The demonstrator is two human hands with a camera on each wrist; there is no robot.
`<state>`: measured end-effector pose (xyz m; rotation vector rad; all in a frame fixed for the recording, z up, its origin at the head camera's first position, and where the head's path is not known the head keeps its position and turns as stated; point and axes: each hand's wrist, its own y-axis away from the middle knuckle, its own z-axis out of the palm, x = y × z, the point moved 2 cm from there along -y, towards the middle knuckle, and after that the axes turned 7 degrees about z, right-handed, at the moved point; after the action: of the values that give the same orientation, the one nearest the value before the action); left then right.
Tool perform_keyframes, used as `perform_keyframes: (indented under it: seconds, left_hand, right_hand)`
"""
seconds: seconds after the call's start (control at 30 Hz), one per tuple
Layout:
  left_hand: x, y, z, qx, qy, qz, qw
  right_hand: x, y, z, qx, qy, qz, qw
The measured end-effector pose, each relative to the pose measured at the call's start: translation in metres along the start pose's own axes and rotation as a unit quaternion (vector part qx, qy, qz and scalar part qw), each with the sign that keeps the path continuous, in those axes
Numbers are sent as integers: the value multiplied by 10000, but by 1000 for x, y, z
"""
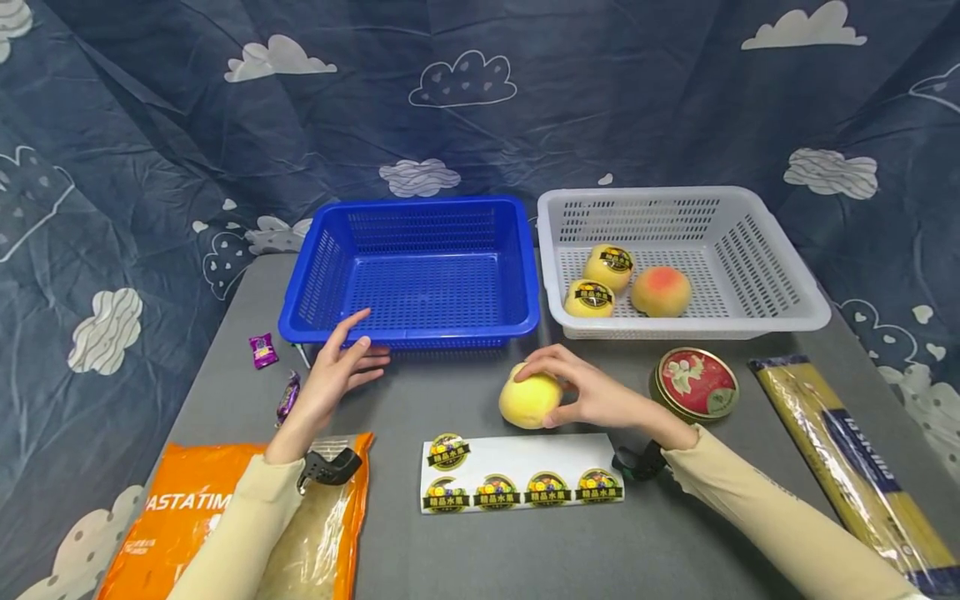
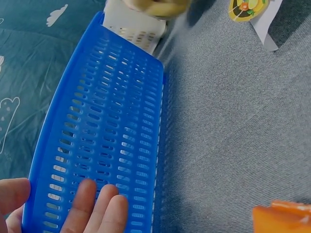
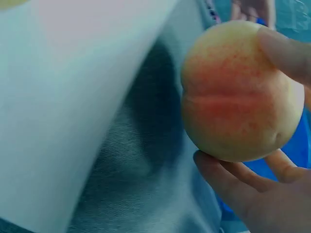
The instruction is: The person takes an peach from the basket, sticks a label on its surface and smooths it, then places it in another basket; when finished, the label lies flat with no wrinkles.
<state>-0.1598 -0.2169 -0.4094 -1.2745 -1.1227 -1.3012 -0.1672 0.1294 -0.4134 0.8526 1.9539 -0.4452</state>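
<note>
My right hand (image 1: 588, 393) grips a peach (image 1: 528, 402) over the table, just behind a sheet of fruit stickers (image 1: 521, 454). In the right wrist view the peach's red, creased side (image 3: 233, 97) shows between thumb and fingers. My left hand (image 1: 339, 371) is at the near left of the blue basket (image 1: 420, 337), its fingers loosely spread and holding nothing. In the left wrist view, three fingertips overlap the basket's outer wall (image 2: 112, 121), with another digit beside the rim. Several round black-and-gold stickers lie along the sheet's left and front edges.
At the back right, a white basket (image 1: 697, 325) holds two stickered peaches (image 1: 597, 275) and a plain peach (image 1: 662, 293). Near it are a red round tin (image 1: 696, 383) and a spaghetti pack (image 1: 847, 467). An orange pasta bag (image 1: 195, 475) and two purple candies (image 1: 263, 351) lie left.
</note>
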Motion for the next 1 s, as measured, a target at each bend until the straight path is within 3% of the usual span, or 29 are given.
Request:
perform_keyframes:
  seconds: [0.17,0.53,0.63,0.73,0.77,0.8,0.83,0.9,1.0]
  left_hand:
    - [1,1,1,14,-47,21,10000]
    - [0,0,0,-27,38,13,10000]
    - [2,2,1,-326,-41,60,9994]
    - [5,8,4,-1033,-395,257,9935]
    - [7,12,7,-1390,-684,374,9872]
    - [10,17,10,-1805,-1107,538,9758]
    - [12,22,14,-2260,-1533,712,9594]
    - [16,36,24,-3181,-2322,937,9144]
    - [19,56,40,-4232,-3305,1057,8369]
  right_hand:
    - [2,-1,8,-212,692,-171,9972]
    - [-1,-2,6,-99,1157,-314,9927]
    - [-10,-1,7,87,1303,-398,9906]
    - [-24,-1,10,416,1294,-514,9894]
    - [-30,-2,12,517,1291,-591,9885]
    - [-36,-2,14,593,1259,-673,9880]
    - [-41,-3,17,643,1232,-738,9875]
    - [-50,-4,26,576,1121,-776,9890]
    - [-58,-6,45,145,887,-451,9949]
